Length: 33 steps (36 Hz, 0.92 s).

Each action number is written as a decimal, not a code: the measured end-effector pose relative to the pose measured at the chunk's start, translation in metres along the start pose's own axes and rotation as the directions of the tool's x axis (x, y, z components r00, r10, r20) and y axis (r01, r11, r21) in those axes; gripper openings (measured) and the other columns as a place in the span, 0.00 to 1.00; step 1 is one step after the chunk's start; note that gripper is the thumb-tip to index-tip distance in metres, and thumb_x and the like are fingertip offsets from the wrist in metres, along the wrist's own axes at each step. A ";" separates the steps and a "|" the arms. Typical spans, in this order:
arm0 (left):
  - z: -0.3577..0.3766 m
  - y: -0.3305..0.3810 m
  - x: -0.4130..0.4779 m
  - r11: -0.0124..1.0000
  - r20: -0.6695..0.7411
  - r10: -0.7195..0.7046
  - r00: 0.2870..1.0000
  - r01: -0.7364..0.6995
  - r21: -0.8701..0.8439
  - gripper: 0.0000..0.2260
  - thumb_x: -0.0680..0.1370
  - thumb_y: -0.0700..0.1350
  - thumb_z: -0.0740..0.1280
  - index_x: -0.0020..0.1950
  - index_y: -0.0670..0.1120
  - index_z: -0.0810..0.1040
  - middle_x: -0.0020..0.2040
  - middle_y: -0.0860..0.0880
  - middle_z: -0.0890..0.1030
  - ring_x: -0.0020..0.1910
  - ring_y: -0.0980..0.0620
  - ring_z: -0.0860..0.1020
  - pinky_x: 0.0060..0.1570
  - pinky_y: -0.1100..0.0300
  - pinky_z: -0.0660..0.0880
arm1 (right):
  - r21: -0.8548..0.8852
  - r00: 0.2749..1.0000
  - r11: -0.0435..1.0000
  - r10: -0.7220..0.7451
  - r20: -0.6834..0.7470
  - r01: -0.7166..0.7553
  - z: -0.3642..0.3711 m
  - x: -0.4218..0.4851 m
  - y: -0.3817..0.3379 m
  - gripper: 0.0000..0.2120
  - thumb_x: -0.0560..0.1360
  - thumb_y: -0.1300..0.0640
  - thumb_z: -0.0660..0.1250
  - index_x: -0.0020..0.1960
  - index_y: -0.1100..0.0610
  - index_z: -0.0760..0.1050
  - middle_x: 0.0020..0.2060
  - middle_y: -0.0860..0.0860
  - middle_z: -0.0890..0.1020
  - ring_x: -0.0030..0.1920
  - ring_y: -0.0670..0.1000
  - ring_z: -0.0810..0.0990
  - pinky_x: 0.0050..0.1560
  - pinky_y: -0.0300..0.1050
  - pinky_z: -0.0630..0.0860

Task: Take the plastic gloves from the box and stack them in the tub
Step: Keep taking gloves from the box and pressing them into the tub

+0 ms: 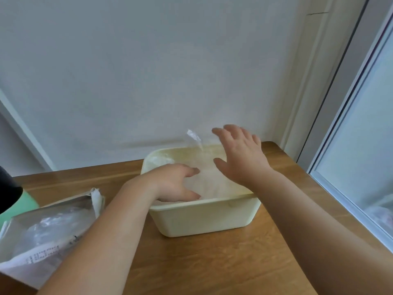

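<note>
Pressing gloves [210, 184] flat in tub [204, 218] with loosely open left hand [174, 182], probably to stop stack springing up. Hovering above with spread, empty right hand [240, 154], seemingly to smooth raised corner. Beside, on surface [212, 262]: box [49, 226].

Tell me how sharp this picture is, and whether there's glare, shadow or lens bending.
Head view, light: soft even daylight, no hard shadows or glare. Head view, focus: slightly soft throughout, print on the box unreadable, clear gloves nearly lost against the pale tub. Head view, lens: wide-angle bows the window frame at right.
</note>
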<state>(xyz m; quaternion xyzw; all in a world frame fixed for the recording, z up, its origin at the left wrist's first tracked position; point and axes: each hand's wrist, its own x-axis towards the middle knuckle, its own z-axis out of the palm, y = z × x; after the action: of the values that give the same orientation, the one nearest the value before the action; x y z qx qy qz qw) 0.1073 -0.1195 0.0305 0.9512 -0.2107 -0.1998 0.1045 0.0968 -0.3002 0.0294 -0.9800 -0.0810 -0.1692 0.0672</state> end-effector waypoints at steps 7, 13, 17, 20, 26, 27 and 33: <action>0.009 0.014 0.015 0.999 0.120 0.004 0.993 -0.009 0.038 0.31 0.79 0.56 0.63 0.79 0.54 0.53 0.78 0.54 0.58 0.76 0.51 0.60 0.72 0.56 0.61 | 0.102 0.835 0.992 0.005 0.550 -0.073 0.009 0.003 -0.007 0.28 0.75 0.45 0.65 0.72 0.52 0.64 0.70 0.48 0.70 0.70 0.51 0.67 0.68 0.46 0.62; 0.011 0.013 0.018 1.000 0.171 -0.031 0.985 0.029 0.012 0.31 0.79 0.57 0.63 0.78 0.52 0.56 0.77 0.53 0.61 0.74 0.51 0.62 0.67 0.57 0.62 | 0.099 0.615 0.991 -0.023 0.788 -0.089 0.006 0.004 -0.014 0.29 0.65 0.33 0.57 0.59 0.50 0.72 0.53 0.47 0.77 0.55 0.55 0.76 0.60 0.51 0.71; 0.010 0.011 0.016 0.999 0.153 -0.039 0.988 0.039 0.000 0.29 0.79 0.55 0.63 0.78 0.51 0.58 0.77 0.53 0.61 0.74 0.51 0.62 0.68 0.57 0.62 | -0.006 0.596 0.993 0.078 0.799 -0.122 0.027 0.007 -0.001 0.29 0.66 0.35 0.65 0.63 0.48 0.73 0.55 0.46 0.79 0.54 0.52 0.77 0.59 0.52 0.72; 0.011 0.008 0.015 0.998 0.096 -0.050 0.994 0.055 -0.042 0.28 0.79 0.55 0.64 0.77 0.52 0.61 0.77 0.53 0.62 0.74 0.51 0.62 0.68 0.58 0.62 | 0.009 0.629 0.986 0.100 0.771 -0.168 0.026 0.007 0.000 0.28 0.69 0.39 0.67 0.65 0.51 0.72 0.58 0.48 0.78 0.56 0.52 0.76 0.60 0.50 0.72; 0.000 0.000 0.001 0.933 -0.247 -0.054 0.967 -0.039 -0.357 0.15 0.77 0.56 0.66 0.62 0.53 0.77 0.61 0.56 0.77 0.60 0.56 0.74 0.57 0.61 0.69 | 0.163 0.841 0.957 0.122 0.527 -0.240 -0.003 0.001 -0.005 0.23 0.76 0.50 0.64 0.67 0.59 0.71 0.66 0.53 0.75 0.63 0.55 0.74 0.62 0.46 0.70; -0.001 -0.001 -0.003 0.918 -0.311 -0.055 0.949 -0.074 -0.390 0.11 0.78 0.54 0.66 0.58 0.54 0.79 0.57 0.59 0.78 0.57 0.58 0.76 0.53 0.62 0.70 | 0.186 0.876 0.954 0.126 0.465 -0.236 -0.008 0.001 -0.006 0.20 0.75 0.52 0.64 0.63 0.62 0.75 0.62 0.55 0.78 0.60 0.56 0.76 0.61 0.49 0.73; -0.003 -0.013 -0.031 0.870 -0.527 -0.079 0.846 -0.200 -0.451 0.05 0.79 0.50 0.65 0.48 0.58 0.80 0.44 0.66 0.78 0.44 0.66 0.76 0.41 0.70 0.67 | 0.329 0.958 0.918 0.142 0.251 -0.222 -0.022 -0.012 -0.021 0.11 0.73 0.55 0.62 0.49 0.57 0.81 0.44 0.53 0.84 0.40 0.52 0.81 0.46 0.49 0.79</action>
<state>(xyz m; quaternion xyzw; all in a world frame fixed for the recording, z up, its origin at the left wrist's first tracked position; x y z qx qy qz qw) 0.0869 -0.0936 0.0398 0.9033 -0.1472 0.0271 0.4020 0.0747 -0.2849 0.0474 -0.9677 -0.0252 -0.0341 0.2484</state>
